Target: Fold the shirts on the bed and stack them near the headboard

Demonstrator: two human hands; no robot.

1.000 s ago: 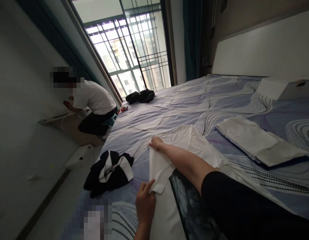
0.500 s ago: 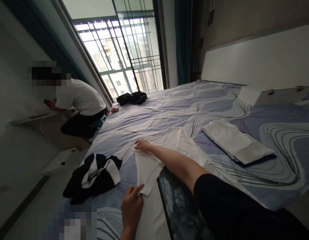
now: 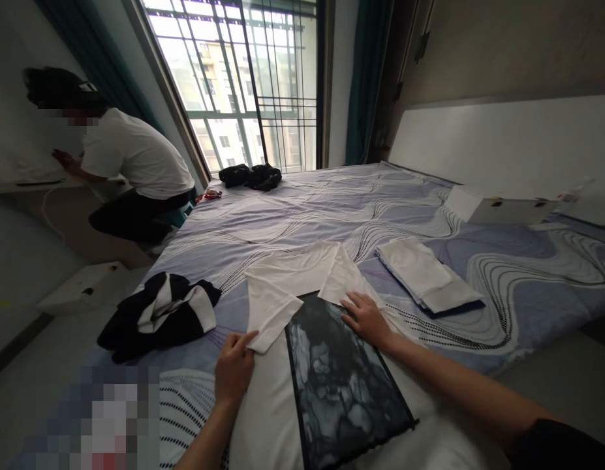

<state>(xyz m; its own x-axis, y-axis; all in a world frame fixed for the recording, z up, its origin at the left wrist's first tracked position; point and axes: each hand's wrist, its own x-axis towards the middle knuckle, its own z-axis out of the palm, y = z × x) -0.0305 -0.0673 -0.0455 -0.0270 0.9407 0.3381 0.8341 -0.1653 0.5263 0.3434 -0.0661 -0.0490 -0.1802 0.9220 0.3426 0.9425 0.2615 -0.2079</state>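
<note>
A white T-shirt [image 3: 263, 405] with a dark grey printed panel is spread on the bed, both sleeves turned inward over its front. At the end of the sleeve on the left, my left hand [image 3: 233, 369] is closed, its fingertips pinching the hem. My right hand [image 3: 365, 318] rests flat on the other sleeve and the edge of the print, fingers apart, gripping nothing. Left of the shirt lies a crumpled black and white garment [image 3: 160, 313]. Folded white and navy clothes [image 3: 424, 274] are stacked to the right.
Patterned bedding [image 3: 326, 202] covers the bed. White boxes stand near the headboard [image 3: 498, 207] and on the floor at left [image 3: 81, 287]. Dark bundled cloth [image 3: 250, 176] lies at the far edge. A person in a white top [image 3: 136, 153] crouches by a small desk at left.
My right hand has let go of the shirt's left shoulder and moved right, onto the other sleeve. That sleeve now lies folded inward. My left hand stays at the left sleeve's end.
</note>
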